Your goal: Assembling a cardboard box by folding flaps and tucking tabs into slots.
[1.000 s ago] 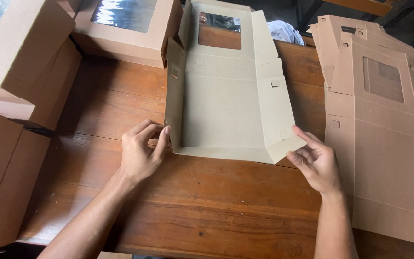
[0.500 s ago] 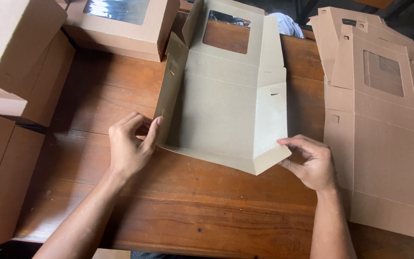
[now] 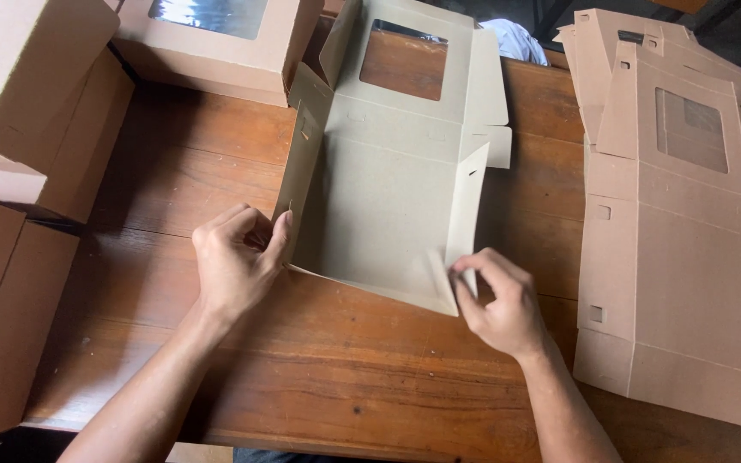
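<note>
A flat-cut brown cardboard box blank (image 3: 383,206) with a window in its lid panel lies on the wooden table (image 3: 216,171), its two side walls folded upright. My left hand (image 3: 235,261) presses against the outside of the left wall at its near end, thumb along the edge. My right hand (image 3: 499,300) pinches the near end of the right wall and its corner flap between thumb and fingers. The front flap lies low between both hands.
A stack of flat unfolded box blanks (image 3: 688,223) lies at the right. Assembled window boxes (image 3: 216,43) stand at the back left, and more closed cardboard boxes (image 3: 19,111) are piled along the left edge. A light blue cloth (image 3: 516,39) shows at the back.
Both side walls have risen from nearly flat to upright. My right hand moved left and inward along the right wall; my left hand stayed at the left wall.
</note>
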